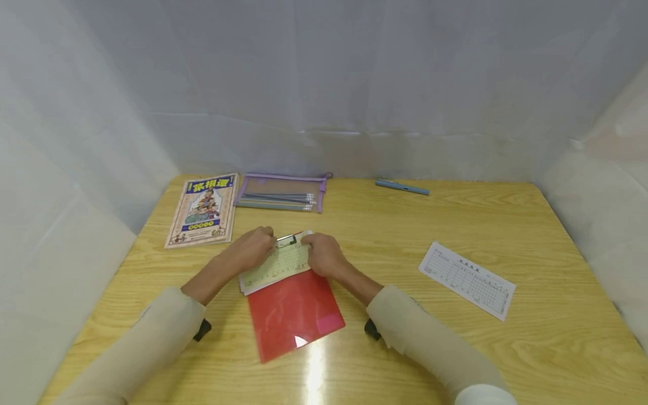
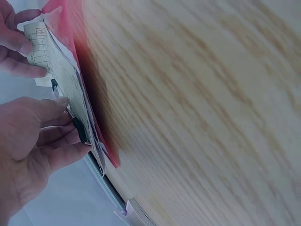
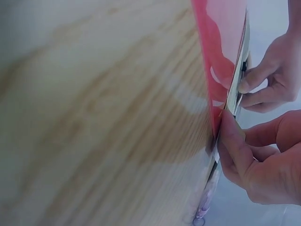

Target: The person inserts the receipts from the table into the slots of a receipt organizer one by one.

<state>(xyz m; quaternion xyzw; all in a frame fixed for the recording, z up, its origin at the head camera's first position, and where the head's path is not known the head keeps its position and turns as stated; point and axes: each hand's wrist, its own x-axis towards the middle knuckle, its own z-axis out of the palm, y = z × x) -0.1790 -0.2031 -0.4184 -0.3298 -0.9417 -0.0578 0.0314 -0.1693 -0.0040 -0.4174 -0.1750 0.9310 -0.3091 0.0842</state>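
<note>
A red plastic folder point(image 1: 298, 315) lies at a slant on the table, with yellowish printed slips point(image 1: 284, 264) across its far end. White paper edges show under the yellow one. A metal clip point(image 1: 286, 241) with black ends sits at the top edge of the slips. My left hand point(image 1: 254, 249) pinches that clip, its thumb over the metal bar in the left wrist view point(image 2: 35, 141). With thumb and fingers my right hand point(image 1: 325, 254) pinches the right end of the slips; in the right wrist view, part of the hand's grip point(image 3: 263, 157) hides the paper edge.
A comic-style booklet point(image 1: 202, 211) lies at the back left, beside a purple-edged clear pouch point(image 1: 275, 185) of pencils. Further right is a blue pen point(image 1: 402, 187). A white printed slip point(image 1: 467, 279) lies on the right of the wooden table point(image 1: 385, 242). Pale sheeting point(image 1: 354, 73) surrounds it.
</note>
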